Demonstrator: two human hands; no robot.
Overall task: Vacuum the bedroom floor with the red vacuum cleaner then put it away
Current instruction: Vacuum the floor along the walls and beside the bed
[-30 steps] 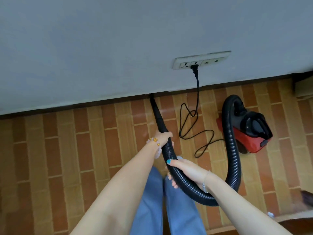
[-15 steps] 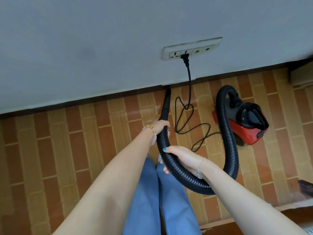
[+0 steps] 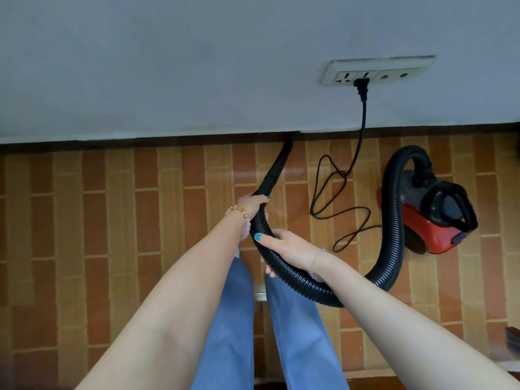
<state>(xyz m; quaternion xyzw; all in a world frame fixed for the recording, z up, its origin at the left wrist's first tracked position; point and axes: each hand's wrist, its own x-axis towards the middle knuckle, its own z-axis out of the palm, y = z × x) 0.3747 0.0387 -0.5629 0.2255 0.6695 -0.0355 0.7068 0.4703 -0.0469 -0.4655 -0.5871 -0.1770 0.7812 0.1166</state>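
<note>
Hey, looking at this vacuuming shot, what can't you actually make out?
Head view only.
Nozzle tip: blends into the dark skirting, so floor contact is unclear.
Right hand: most of its fingers are hidden behind the hose.
Red vacuum cleaner: any switch or label is too small to read.
Dark object, lower right: cut off by the frame edge.

The black hose disappears where the right hand wraps over it. A dark object at the right edge is cut off and unidentifiable. The nozzle tip blends into the dark skirting.
</note>
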